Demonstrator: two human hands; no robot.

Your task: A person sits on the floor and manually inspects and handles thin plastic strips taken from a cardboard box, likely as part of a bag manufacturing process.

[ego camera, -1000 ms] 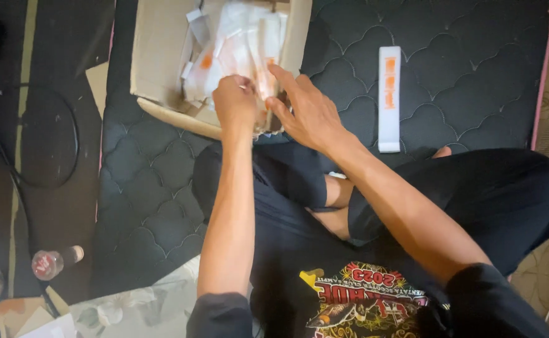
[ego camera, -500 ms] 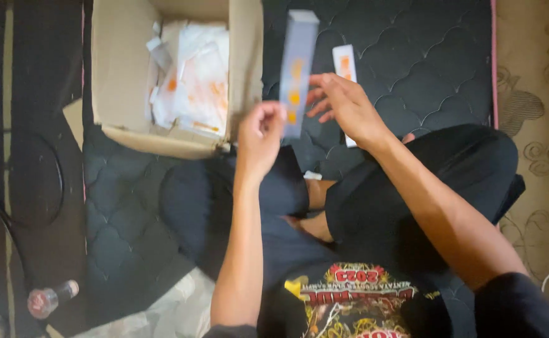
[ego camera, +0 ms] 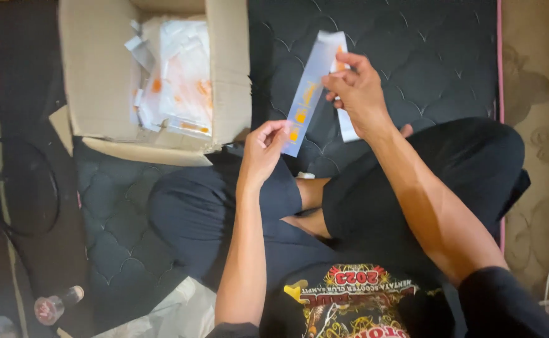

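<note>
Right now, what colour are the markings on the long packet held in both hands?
Orange, on the pale translucent packet; only the head view shows it.

Dim indoor light, dark murky left edge, slight overall motion softness.

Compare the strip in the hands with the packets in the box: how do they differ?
The strip is one long narrow piece, held up between the left hand and right hand; the packets lie piled loose in the box. The strip slants over the dark mat; the packets look wider and crumpled. Both are pale with orange marks.
</note>
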